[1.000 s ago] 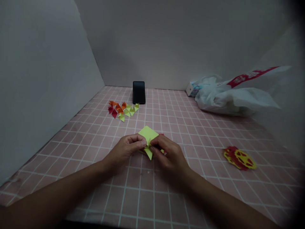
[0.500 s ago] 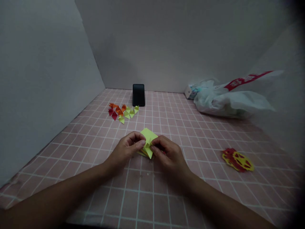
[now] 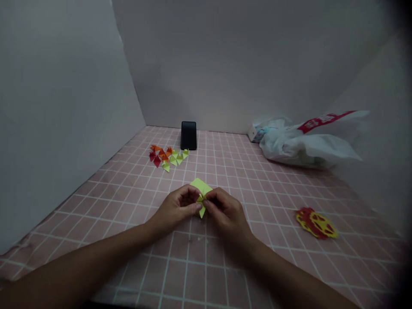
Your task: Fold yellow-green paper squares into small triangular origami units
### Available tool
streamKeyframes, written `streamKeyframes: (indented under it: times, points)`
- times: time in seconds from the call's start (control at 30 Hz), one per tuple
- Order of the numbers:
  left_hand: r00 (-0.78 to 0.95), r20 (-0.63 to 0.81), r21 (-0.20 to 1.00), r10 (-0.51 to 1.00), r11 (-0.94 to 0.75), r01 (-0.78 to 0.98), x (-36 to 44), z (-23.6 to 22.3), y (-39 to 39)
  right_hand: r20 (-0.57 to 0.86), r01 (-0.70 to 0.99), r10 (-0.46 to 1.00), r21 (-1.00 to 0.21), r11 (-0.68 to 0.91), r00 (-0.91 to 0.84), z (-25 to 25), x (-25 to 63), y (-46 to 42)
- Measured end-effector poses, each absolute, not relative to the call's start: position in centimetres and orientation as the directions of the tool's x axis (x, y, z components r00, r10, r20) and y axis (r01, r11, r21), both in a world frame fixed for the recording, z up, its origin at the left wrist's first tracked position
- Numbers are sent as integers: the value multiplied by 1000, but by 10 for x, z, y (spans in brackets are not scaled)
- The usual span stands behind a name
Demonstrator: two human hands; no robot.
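Between my fingertips is a small folded yellow paper piece [image 3: 201, 212], with a pointed end aimed toward me. My left hand [image 3: 177, 205] pinches it from the left, thumb and fingers closed around its edge. From the other side, my right hand [image 3: 228, 210] grips it between thumb and forefinger. Just beyond the fingers lies square yellow paper [image 3: 200, 184], partly covered by my hands. Farther off to the left, several small folded papers sit in a group: red ones [image 3: 156, 161], orange ones [image 3: 164, 155] and yellow ones [image 3: 174, 159].
A black phone [image 3: 188, 135] leans upright near the back wall. At the back right lie a white plastic bag [image 3: 299, 148] and a small box [image 3: 255, 133]. Red and yellow cut-out shapes [image 3: 317, 223] rest on the right of the pink tiled surface [image 3: 180, 274].
My left fingers have moved slightly right and down, closing in on the folded yellow paper. The view has tilted a little, so the background sits lower.
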State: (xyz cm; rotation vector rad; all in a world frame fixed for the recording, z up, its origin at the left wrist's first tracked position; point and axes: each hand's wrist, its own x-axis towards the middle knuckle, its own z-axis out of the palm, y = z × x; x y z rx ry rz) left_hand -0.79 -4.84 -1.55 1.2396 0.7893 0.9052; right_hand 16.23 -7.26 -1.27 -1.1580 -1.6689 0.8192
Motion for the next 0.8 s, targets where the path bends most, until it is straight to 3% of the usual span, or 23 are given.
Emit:
streamKeyframes:
  times: [0.17,0.3,0.57,0.67,0.8]
  points:
    - [427,-42,982,903,116,-150,-9,-15,-49,280,272,948,-910,313,-154,-13,160,-75]
    - [299,0,990,954,42,-135,-15,-10,-38,234,138,967,-959,247,-103,-19,163,-73]
    - [-112,178,975,978,-160,154,-68,-4,24,118,7,993,-993,118,-17,-21,163,-66]
    - [-278,229,943,933,-141,301,-103,-6,46,87,-6,996,-996,87,0,-22,163,-65]
    - [-403,227,865,887,6,501,-133,-16,59,98,21,995,-995,98,1,-25,165,-62]
